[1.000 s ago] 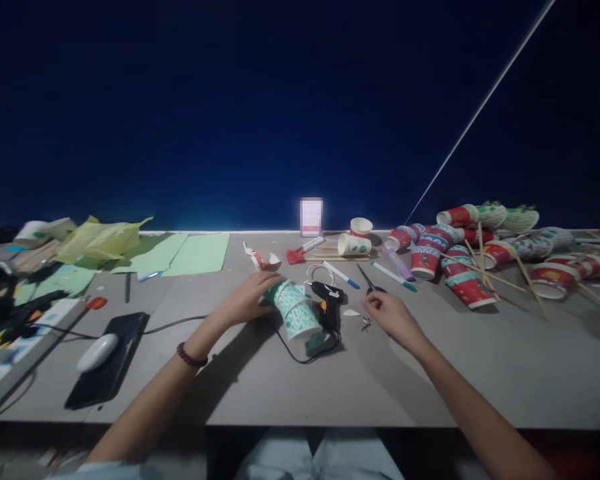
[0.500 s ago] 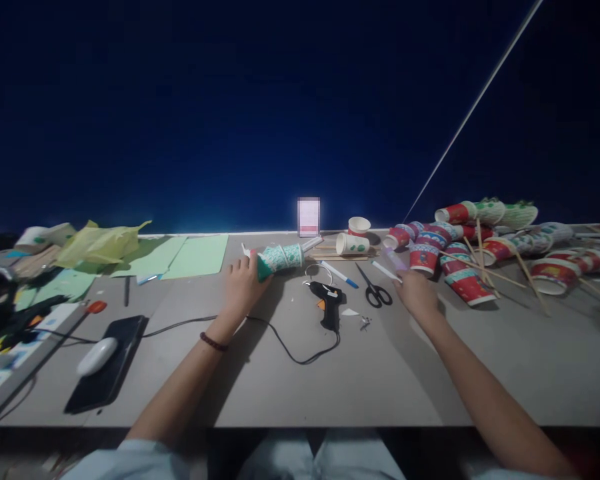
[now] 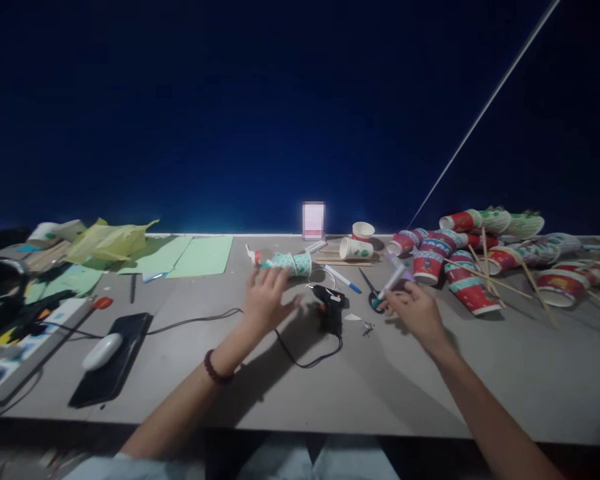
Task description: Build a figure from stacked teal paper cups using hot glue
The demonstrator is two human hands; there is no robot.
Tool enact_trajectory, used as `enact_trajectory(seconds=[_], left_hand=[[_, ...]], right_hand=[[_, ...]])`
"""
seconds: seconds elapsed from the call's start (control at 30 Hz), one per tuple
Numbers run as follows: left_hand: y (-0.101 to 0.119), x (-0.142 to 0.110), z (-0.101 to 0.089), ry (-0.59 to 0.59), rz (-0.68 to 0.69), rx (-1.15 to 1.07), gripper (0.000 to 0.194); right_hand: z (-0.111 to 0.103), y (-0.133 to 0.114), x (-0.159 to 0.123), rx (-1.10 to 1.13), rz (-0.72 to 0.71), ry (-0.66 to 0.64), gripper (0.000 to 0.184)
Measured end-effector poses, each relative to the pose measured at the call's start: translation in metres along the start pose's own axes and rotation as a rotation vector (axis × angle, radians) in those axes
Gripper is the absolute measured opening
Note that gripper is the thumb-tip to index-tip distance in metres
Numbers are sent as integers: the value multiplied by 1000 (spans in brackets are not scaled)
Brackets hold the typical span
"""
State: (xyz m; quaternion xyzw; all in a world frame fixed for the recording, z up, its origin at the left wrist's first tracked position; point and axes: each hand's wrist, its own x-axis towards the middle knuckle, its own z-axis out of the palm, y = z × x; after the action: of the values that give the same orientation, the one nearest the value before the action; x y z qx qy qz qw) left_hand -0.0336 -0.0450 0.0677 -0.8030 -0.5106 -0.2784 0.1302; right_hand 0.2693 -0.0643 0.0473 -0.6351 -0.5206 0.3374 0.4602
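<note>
My right hand (image 3: 416, 313) pinches a white marker with a teal end (image 3: 391, 283), held above the black scissors (image 3: 375, 300). My left hand (image 3: 269, 300) is empty, its fingers apart. Just beyond its fingertips lies a green-and-white patterned paper cup piece (image 3: 297, 265), partly hidden by the hand. Between my hands a black glue gun (image 3: 333, 307) rests on the table, its cord curving toward the left. A blue-capped white marker (image 3: 343, 279) lies behind the glue gun.
Several joined red patterned paper cups (image 3: 430, 260) and thin wooden sticks (image 3: 540, 293) fill the right side. White cups (image 3: 356, 249) stand at the back. On the left are green paper (image 3: 203, 257), a yellow bag (image 3: 111, 241), a phone (image 3: 127, 360) with a white mouse-shaped case (image 3: 103, 351), and a power strip (image 3: 40, 350).
My left hand has set the green-and-white cup piece down at the back and let go of it. My right hand has moved right, picked up the teal-ended marker and lifted it back leftward.
</note>
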Motion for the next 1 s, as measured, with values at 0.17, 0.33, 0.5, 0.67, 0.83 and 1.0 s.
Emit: enact_trajectory(seconds=[0.17,0.33,0.5,0.67,0.83,1.0], left_hand=[[57,-25,-16,-214,300,-359,28],[74,-53,-12,-192,338,-376,19],[80,-68,-22,-187,380,-373,17],[53,-76,-45,-9,333,-256,13],[9,-87,-56,-130,94,-192,13],[53,-80,-25,-201,431,-300,18]], right_hand=[[36,-27,-60,449,35,-406,32],[46,-37,-92,533,6,-487,24],[49,-37,-115,321,51,-598,15],[5,-35,-112,338,-53,-206,25],[-56,-32,-82,387,-51,352,14],[-13,-18,-50,426,32,-27,30]])
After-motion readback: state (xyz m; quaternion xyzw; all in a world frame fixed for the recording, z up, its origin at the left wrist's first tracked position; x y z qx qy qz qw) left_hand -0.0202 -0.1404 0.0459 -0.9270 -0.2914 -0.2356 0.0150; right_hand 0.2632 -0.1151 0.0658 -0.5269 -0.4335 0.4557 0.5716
